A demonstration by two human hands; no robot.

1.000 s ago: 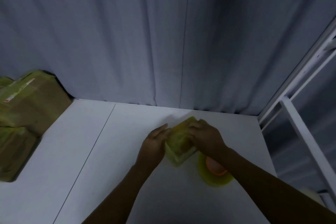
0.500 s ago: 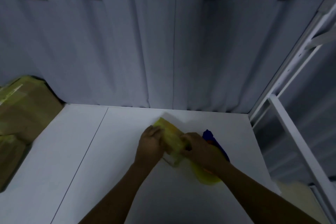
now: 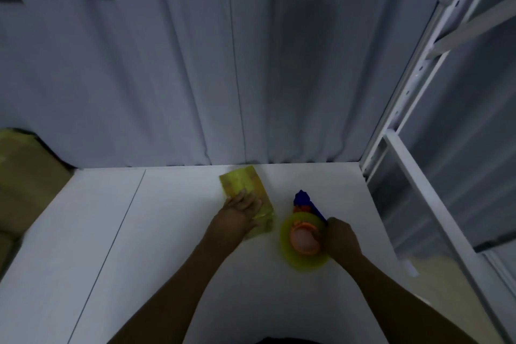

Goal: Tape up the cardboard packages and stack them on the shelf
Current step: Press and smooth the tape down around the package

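Package (image 3: 241, 183) at frame centre is pressed by flat left hand (image 3: 242, 208); to its right, tape dispenser (image 3: 304, 240) is gripped, apparently at the handle, by right hand (image 3: 341, 240).

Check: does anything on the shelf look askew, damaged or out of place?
Only mildly: the small package under the left hand lies diagonal to the back edge of the shelf. The right hand grips the tape dispenser; no damage visible.
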